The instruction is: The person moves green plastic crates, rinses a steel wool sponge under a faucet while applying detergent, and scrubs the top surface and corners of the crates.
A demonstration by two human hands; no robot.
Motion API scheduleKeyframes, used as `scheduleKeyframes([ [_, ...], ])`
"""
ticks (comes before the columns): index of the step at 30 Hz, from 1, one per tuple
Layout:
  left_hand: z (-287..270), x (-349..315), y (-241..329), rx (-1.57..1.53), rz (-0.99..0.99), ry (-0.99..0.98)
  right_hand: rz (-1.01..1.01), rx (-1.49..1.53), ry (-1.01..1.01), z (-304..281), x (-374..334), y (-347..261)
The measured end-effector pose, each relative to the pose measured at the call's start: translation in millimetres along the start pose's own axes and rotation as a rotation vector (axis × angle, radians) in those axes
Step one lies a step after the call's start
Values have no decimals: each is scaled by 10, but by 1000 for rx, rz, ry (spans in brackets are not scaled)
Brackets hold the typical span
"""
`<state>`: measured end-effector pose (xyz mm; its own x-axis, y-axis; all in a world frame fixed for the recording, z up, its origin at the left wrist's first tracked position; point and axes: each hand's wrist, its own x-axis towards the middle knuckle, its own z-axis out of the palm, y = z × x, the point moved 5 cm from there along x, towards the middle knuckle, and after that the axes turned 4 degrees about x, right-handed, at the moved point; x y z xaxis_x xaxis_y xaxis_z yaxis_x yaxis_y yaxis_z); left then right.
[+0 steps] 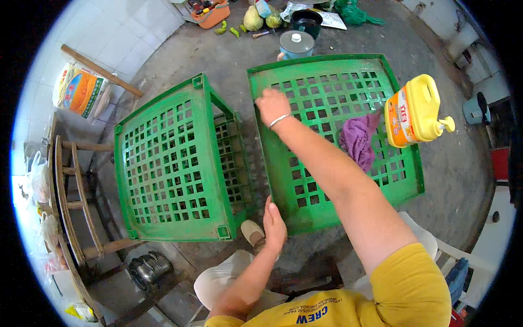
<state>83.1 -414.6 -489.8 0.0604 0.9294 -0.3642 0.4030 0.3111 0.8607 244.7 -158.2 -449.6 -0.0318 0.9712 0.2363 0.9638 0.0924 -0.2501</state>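
A green plastic rack shelf (321,215) with a raised rim and a grid of square holes lies in front of me. My right hand (273,108) is closed at its left rim, near the far-left corner; anything in its fingers is hidden. With fingers stretched out, my left hand (274,223) rests against the rim's near-left corner. A crumpled purple cloth (358,143) lies on the grid, right of my right forearm. Beside it is a yellow pump jug (413,111) with an orange label. To the left stands another green rack section (215,180), a further grid tier showing behind its side.
Past the shelf's far edge sits a lidded blue pot (297,44), near a black pot (306,22), gourds (253,19) and an orange basket (211,15). A wooden frame (76,201) stands at left. A grey bucket (475,109) is by the right wall.
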Motion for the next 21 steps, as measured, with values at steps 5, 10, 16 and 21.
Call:
scheduleKeyframes([
  [5, -49, -20, -98, 26, 0, 13, -169, 14, -148, -166, -1084, -469],
  [10, -31, 60, -125, 32, 13, 5, -257, 163, -167, -516, -2053, -735],
  [16, -119, 129, -132, 44, -12, -36, -166, 367, -75, -712, -2174, -503],
  [21, -78, 83, -130, 59, -25, 0, -336, 184, -189, -644, -2516, -858],
])
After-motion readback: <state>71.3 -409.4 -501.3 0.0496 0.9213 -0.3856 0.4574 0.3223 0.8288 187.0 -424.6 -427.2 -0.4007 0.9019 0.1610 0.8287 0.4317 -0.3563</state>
